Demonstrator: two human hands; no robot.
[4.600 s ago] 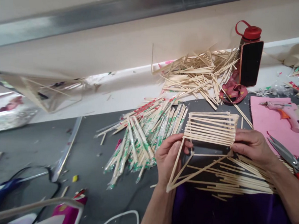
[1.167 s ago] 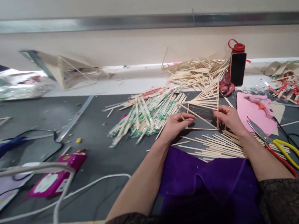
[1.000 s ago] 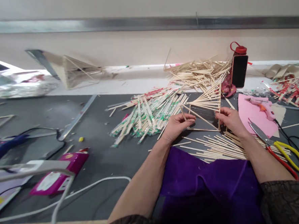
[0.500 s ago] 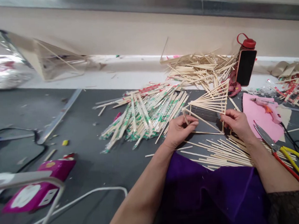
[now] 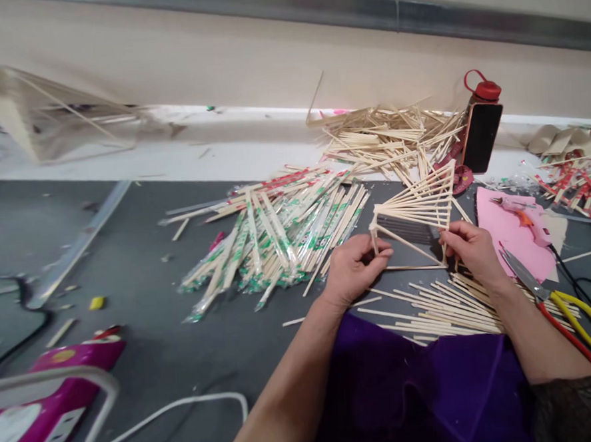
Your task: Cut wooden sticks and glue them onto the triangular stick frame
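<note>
A frame of thin wooden sticks (image 5: 415, 206) stands between my hands, with a row of sticks fanned across its upper side. My left hand (image 5: 357, 268) pinches a short upright stick at its left end, thumb against fingers. At the frame's right edge, my right hand (image 5: 470, 245) grips the sticks near the lower corner. Loose wooden sticks (image 5: 441, 309) lie spread on the table just below the frame. To the left is a pile of chopsticks in clear wrappers (image 5: 276, 239) with green and red print.
At right, a glue gun (image 5: 525, 215) rests on pink foam (image 5: 510, 254), near scissors (image 5: 550, 294) with red and yellow handles. A phone (image 5: 482, 137) leans on a red-capped bottle (image 5: 488, 90) beside a stick heap (image 5: 390, 135). A magenta power strip (image 5: 70, 388) lies lower left.
The view has shifted slightly, moving the left-side things further left. Both hands keep their hold on the stick frame, whose left end now shows its stick ends closer together.
</note>
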